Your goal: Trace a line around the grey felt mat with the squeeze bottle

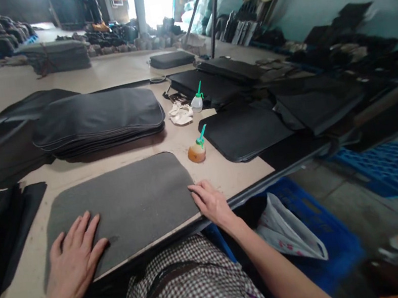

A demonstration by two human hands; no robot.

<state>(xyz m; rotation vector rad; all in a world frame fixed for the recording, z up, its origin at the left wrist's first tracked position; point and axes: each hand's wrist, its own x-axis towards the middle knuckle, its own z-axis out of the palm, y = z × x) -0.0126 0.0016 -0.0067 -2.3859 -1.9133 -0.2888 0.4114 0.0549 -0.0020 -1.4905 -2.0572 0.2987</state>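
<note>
A dark grey sheet with rounded corners (128,207) lies flat at the table's front edge. My left hand (77,257) rests palm down on its left part, fingers spread. At the sheet's right edge, my right hand (210,201) has its fingers closed together on the rim; the underside of that grip is hidden. Just beyond my right hand stands a squat bottle of amber liquid with a green nozzle (197,153). Behind the sheet sits a thick stack of black rounded pieces (100,115).
Farther back are a whitish bottle with a green nozzle (197,102) and a crumpled white cloth (181,114). Black pieces (249,130) lie at the right, dark strips (19,222) at the left. Below the table edge are a blue crate (310,211) and a white plastic bag (286,231).
</note>
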